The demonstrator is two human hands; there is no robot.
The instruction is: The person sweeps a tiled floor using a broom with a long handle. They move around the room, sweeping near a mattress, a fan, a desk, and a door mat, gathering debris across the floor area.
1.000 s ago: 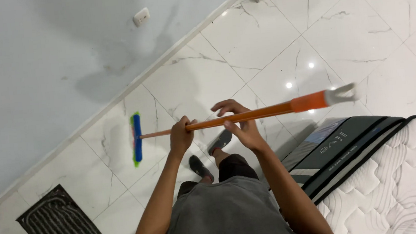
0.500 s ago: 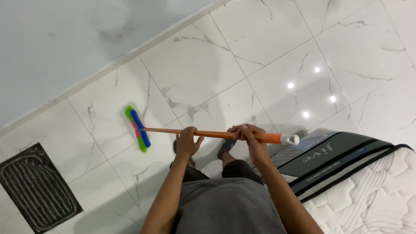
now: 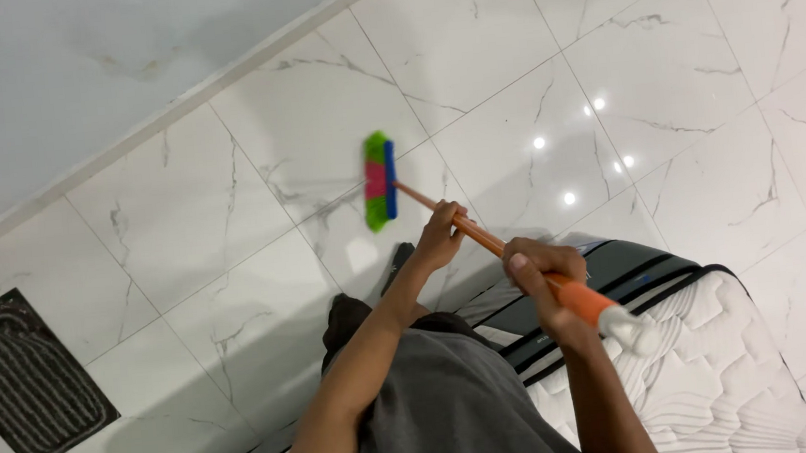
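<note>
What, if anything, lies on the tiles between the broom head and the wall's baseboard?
Nothing visible does. The broom head sits on bare marble floor, with open tile up to the baseboard. The left hand and right hand both grip the orange handle. The dark mat lies well off to one side.

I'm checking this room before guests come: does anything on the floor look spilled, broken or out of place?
Nothing stands out. The marble-look floor shows no spill or crack. The left hand and right hand grip the orange broom. A mattress lies on the floor, and a dark mat sits near the wall.
</note>
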